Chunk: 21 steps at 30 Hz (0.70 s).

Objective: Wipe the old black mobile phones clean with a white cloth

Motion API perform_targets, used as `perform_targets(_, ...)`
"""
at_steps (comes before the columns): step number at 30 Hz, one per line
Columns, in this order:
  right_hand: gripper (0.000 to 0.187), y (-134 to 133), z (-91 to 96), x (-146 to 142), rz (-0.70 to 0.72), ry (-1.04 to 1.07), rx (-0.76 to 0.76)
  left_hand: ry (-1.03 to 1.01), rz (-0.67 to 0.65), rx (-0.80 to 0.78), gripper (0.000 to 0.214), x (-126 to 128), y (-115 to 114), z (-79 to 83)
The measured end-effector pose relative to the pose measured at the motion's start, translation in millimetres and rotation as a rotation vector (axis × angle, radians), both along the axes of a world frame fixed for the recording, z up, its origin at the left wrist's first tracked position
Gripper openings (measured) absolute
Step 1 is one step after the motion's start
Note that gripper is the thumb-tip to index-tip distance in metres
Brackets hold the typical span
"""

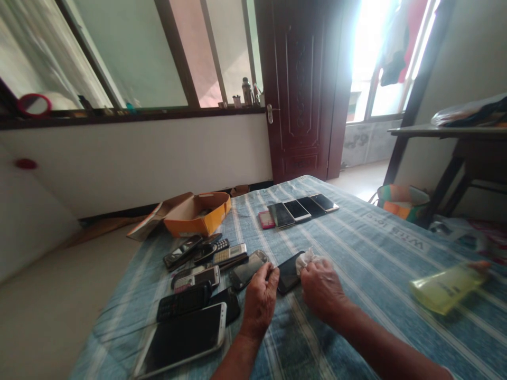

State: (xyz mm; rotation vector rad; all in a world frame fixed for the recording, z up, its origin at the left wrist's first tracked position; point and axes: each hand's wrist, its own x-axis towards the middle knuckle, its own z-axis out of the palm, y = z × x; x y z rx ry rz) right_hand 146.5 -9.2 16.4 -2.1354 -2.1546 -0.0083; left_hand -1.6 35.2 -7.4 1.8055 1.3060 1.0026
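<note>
A black smartphone (288, 272) lies flat on the blue striped cloth (356, 248) in front of me. My left hand (259, 301) rests at its left edge, fingers curled against the phone's side. My right hand (321, 287) is closed on a crumpled white tissue (306, 258) and presses it onto the phone's right end.
Several old phones (198, 277) lie in a heap to the left, with a large one (182, 340) nearest me. A row of phones (301, 209) sits further back. An open orange box (198, 214) stands at the far left edge. A yellow bottle (447, 287) lies on its side at right.
</note>
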Motion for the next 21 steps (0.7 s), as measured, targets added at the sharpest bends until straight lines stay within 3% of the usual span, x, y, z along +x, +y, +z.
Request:
perform_targets(5,0.025,-7.1,-0.7,-12.7,0.039,-0.017,0.016,-0.012,0.021,0.002,0.048,-0.8,3.0,-6.3)
perform_targets(14,0.028,-9.2,-35.9,-31.8,0.349,0.060,0.313,0.000,0.026,0.017,0.045,0.2,2.7,-4.0)
perform_targets(21,0.031,-1.0,-30.4,-19.1,0.324,0.161,0.233,-0.017,0.013,0.019,0.042,-0.1,0.9,0.2)
